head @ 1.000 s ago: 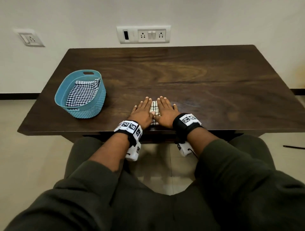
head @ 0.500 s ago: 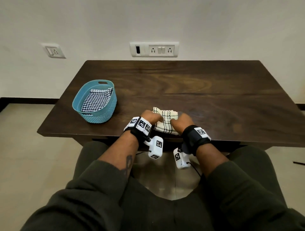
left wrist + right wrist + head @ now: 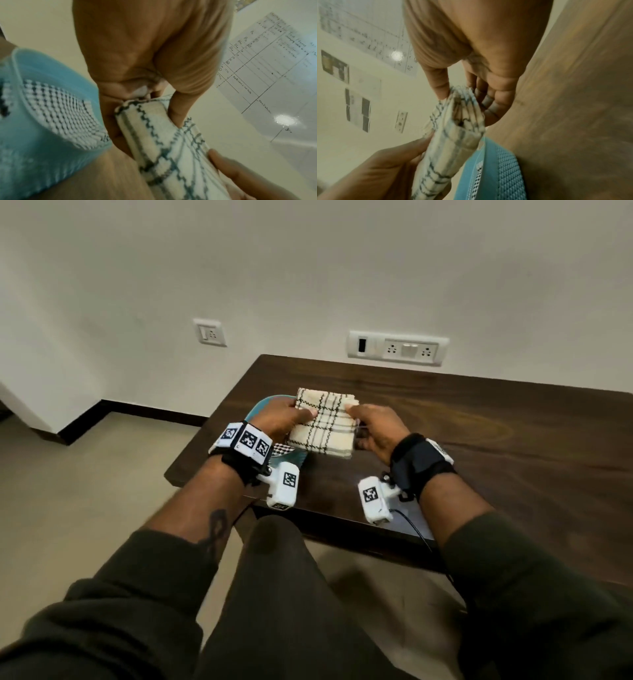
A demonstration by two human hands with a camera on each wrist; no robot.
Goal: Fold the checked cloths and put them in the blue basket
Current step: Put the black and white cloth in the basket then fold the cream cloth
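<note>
A folded cream cloth with dark check lines (image 3: 323,422) (image 3: 164,142) (image 3: 453,135) hangs in the air between both hands, above the blue basket (image 3: 265,409) (image 3: 34,135) (image 3: 496,169). My left hand (image 3: 284,416) (image 3: 145,105) pinches its left edge, thumb on top. My right hand (image 3: 371,422) (image 3: 462,93) pinches the right edge. In the basket lies a small-check black and white cloth (image 3: 281,449) (image 3: 56,108). Hands and cloth hide most of the basket in the head view.
The dark wooden table (image 3: 462,433) stretches to the right along a white wall with a socket panel (image 3: 397,348) and a single socket (image 3: 209,332). The basket stands near the table's left end. My legs are below the front edge.
Both hands lifted the folded cream cloth off the table's front middle and carried it left, over the blue basket. The head view swung left with them.
</note>
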